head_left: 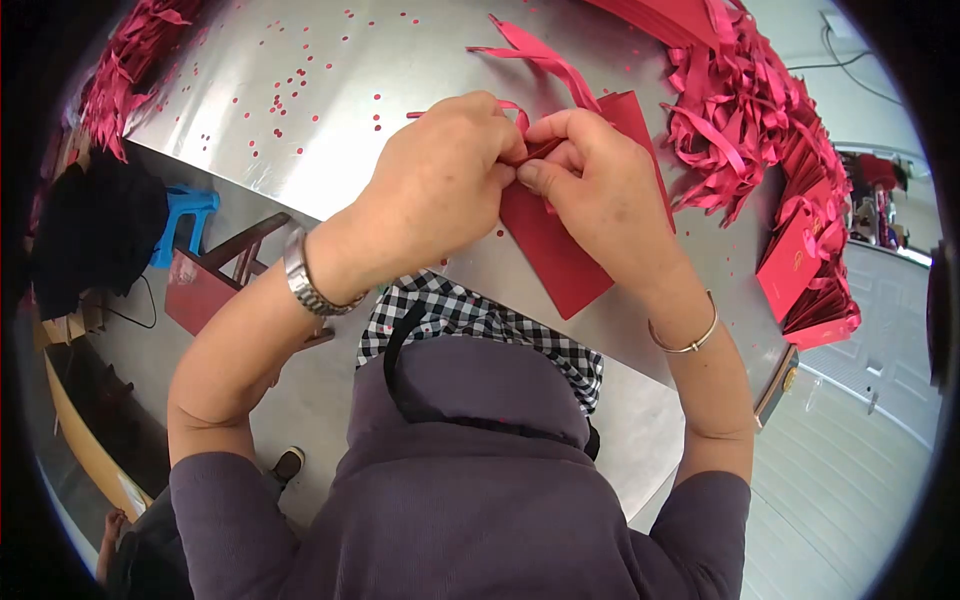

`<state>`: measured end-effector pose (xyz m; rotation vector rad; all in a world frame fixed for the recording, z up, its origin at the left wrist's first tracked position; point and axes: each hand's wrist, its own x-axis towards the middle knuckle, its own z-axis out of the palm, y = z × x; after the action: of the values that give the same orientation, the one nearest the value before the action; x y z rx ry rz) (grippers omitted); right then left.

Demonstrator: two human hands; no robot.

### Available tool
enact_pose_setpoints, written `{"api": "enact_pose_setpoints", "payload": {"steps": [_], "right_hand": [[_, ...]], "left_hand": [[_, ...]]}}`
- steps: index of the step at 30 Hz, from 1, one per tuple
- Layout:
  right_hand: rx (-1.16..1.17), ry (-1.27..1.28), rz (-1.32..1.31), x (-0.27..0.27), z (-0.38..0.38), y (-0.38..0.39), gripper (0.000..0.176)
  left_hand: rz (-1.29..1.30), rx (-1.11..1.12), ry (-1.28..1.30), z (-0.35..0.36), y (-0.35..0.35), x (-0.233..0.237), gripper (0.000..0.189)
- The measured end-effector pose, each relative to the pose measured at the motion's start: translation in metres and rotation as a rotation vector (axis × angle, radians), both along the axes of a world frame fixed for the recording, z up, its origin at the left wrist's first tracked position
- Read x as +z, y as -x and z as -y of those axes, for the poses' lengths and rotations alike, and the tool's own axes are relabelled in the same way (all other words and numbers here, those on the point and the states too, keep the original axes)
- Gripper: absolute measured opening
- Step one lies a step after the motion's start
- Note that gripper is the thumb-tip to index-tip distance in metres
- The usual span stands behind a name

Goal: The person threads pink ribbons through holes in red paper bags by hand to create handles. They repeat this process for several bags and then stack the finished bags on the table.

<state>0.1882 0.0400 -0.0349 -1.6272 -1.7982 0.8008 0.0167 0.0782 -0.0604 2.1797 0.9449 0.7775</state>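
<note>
Two bare hands meet over a brushed, shiny metal desk (340,60), fingertips drawn narrowly together. The left hand (450,175), below a silver link watch (297,275), and the right hand (605,185), below a thin metal bangle (690,346), both pinch a smooth pinkish-red ribbon (545,60). Its long, flat tails reach across the desk, beyond the fingers. Beneath the hands, near the desk's front edge, lies a flat, matte, dark red packet (565,265), with straight edges and pointed corners, apparently of stiff paper.

Small round red dots (280,105) are scattered over the metal. On the right is a curly, satiny heap of ribbons (705,140), beside stacked red packets (795,265), one with a gold mark too small to read. Another ribbon bundle (125,80) is cut off at the upper left.

The wearer has a dark purple top (460,480) and black-and-white checked cloth (465,310) at the lap. To the left are a blue plastic stool (185,220) and a reddish wooden seat (195,290); part of another person (150,550) shows at the lower left.

The fingers hide the pinched part of the ribbon and the packet's middle, so any knot or hole there cannot be made out
</note>
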Motion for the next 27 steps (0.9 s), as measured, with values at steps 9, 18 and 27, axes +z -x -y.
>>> {"api": "enact_pose_setpoints", "payload": {"steps": [9, 18, 27], "right_hand": [[0.077, -0.068, 0.044, 0.002, 0.004, -0.006, 0.019], [0.060, -0.253, 0.284, 0.003, 0.015, 0.000, 0.033], [-0.250, -0.447, 0.186, 0.003, 0.042, -0.046, 0.025]], "left_hand": [[0.046, -0.115, 0.294, -0.021, -0.001, 0.006, 0.011], [0.008, -0.261, 0.203, -0.028, 0.003, 0.009, 0.008], [-0.056, -0.208, 0.055, -0.025, 0.005, -0.001, 0.010]]}}
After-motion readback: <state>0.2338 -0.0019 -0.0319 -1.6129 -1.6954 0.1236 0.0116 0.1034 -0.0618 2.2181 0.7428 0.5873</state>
